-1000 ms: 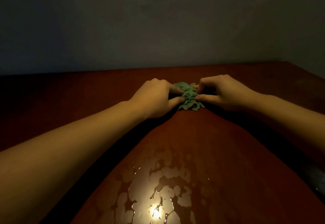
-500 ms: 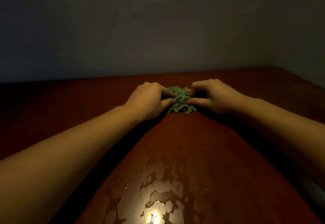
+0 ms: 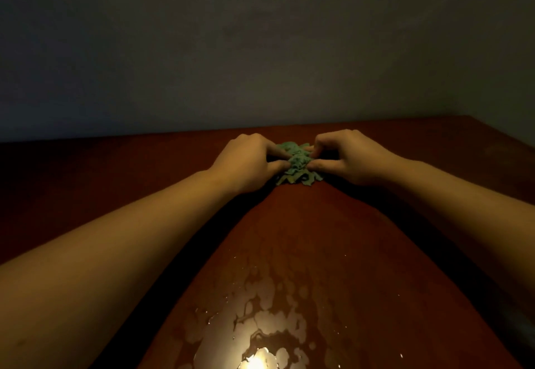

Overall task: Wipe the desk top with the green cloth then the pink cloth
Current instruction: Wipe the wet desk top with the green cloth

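Green cloth [image 3: 298, 167], bunched, is pinched by left hand [image 3: 249, 163] and right hand [image 3: 348, 157].

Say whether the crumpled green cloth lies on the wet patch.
No, left hand and right hand pinch the crumpled green cloth beyond the wet patch.

The person's left forearm [image 3: 121, 252] and right forearm [image 3: 463, 195] stretched forward and angled inward toward each other. The left hand [image 3: 249, 163] was knuckles up, fingers curled, thumb and fingertips pinching the green cloth [image 3: 298, 167] from its left side. The right hand [image 3: 351, 157] mirrored it, fingers bent and thumb low, pinching the cloth's right side. The 2 hands sat close together, fingertips nearly meeting.
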Available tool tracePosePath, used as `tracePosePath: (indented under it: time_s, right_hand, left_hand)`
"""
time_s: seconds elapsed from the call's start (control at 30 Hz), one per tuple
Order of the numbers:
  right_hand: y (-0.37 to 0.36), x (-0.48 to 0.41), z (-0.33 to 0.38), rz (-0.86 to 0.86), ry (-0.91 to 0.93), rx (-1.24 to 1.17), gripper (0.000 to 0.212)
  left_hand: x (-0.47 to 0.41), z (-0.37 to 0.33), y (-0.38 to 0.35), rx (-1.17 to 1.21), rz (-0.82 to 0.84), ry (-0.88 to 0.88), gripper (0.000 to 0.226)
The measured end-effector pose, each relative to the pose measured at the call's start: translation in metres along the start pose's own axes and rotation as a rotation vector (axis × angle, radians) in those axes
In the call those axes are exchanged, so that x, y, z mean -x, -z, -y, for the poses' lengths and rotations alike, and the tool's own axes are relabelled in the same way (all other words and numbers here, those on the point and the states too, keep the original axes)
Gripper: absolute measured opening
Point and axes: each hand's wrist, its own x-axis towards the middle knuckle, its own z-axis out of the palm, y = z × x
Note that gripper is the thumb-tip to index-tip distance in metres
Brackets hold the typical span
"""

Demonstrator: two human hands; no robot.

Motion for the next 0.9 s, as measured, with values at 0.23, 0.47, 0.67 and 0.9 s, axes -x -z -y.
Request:
tracePosePath:
  time_s: [0.23,0.47,0.67,0.9]
  right_hand:
    - [-0.003,-0.019,0.003,-0.005,-0.055,0.092,0.018]
    - [0.002,-0.006,0.006,0.033,0.018,0.062,0.019]
    - [-0.003,-0.032,-0.002,-0.017,-0.057,0.104,0.018]
    - [-0.003,-0.01,0.002,0.016,-0.008,0.012,0.02]
  left_hand:
    - [-0.011,-0.007,-0.003,-0.026,-0.034,0.06,0.027]
    - [0.0,0.001,0.002,-0.019,-0.021,-0.001,0.026]
    - [-0.023,-0.002,-0.001,-0.028,-0.038,0.045,0.025]
    - [-0.012,0.009,-0.001,0.051,-0.03,0.005,0.024]
